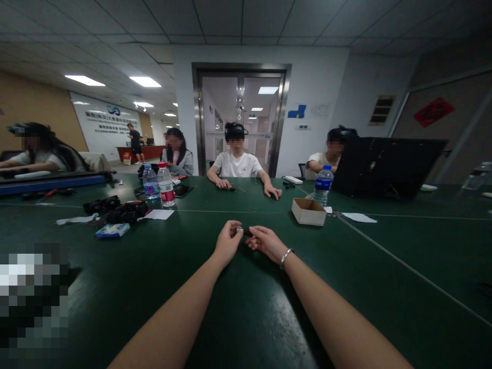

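My left hand [227, 243] and my right hand [269, 243] meet above the green tabletop [246, 307], straight ahead of me. Between their fingertips is a small dark object [246, 231] with a pale, shiny bit at its left end; it is too small for me to name. The thumb and fingers of my left hand pinch that pale end. My right hand, with a silver bracelet [286, 258] on its wrist, grips the dark end. Fingers cover much of the object.
An open cardboard box [308, 215] and a blue-labelled water bottle [323, 185] stand right of my hands. To the left are two bottles, black gear [125, 211], paper and a blue-white packet [113, 230]. A person [237, 165] sits opposite; a black case [384, 166] stands right.
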Demonstrator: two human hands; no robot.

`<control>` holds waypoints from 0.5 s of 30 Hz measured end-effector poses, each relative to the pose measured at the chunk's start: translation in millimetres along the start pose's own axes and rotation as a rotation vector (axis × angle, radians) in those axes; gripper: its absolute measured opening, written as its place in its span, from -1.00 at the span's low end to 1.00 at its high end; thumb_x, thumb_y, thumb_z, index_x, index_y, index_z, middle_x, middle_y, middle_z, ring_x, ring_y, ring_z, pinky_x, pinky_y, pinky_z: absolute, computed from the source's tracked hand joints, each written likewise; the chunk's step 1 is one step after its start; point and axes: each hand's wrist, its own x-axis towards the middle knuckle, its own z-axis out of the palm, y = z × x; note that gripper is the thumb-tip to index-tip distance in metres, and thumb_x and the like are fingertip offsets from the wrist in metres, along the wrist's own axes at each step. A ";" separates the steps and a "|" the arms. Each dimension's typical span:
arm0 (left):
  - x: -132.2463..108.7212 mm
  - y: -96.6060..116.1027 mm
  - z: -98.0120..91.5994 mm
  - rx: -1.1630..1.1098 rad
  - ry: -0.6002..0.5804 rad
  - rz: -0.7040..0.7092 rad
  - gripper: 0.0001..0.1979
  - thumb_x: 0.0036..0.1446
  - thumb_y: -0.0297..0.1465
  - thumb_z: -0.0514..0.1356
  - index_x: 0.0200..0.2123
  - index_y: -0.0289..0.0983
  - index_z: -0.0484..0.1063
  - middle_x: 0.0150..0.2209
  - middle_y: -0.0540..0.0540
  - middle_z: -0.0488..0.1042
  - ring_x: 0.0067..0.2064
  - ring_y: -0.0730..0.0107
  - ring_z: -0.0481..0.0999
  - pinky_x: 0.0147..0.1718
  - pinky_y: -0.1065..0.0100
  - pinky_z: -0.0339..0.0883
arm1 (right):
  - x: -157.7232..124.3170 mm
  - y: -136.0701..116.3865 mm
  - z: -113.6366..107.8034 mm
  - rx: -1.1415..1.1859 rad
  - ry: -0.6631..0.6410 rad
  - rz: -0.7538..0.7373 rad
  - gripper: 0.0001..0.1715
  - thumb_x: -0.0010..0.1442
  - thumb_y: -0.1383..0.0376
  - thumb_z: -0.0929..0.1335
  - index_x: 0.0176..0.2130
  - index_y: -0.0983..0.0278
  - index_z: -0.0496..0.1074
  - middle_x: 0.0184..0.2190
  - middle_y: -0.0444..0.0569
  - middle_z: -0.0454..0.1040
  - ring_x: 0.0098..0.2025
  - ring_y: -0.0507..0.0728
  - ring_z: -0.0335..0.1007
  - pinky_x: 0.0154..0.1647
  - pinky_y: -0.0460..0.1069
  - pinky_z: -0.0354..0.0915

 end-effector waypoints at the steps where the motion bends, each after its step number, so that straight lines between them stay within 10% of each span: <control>1: 0.7 -0.5 0.0 -0.024 0.002 -0.039 -0.75 0.02 -0.36 0.15 -0.19 -0.28 0.31 -0.24 -0.12 0.39 -0.26 0.39 0.42 -0.37 0.43 0.31 | 0.2 0.2 -0.3 0.001 -0.001 -0.001 -0.79 0.15 0.27 0.37 -0.32 0.40 0.35 -0.57 0.04 0.46 -0.58 0.01 0.39 -0.60 -0.17 0.29; 15: 5.7 -5.6 -0.5 -0.131 -0.005 -0.171 -0.65 0.06 -0.28 0.14 -0.10 -0.29 0.20 -0.33 -0.09 0.35 -0.44 0.49 0.40 -0.53 0.47 0.29 | -0.4 1.6 -1.1 -0.016 -0.009 -0.023 -0.80 0.15 0.28 0.37 -0.33 0.41 0.35 -0.57 0.04 0.46 -0.58 0.01 0.39 -0.61 -0.18 0.28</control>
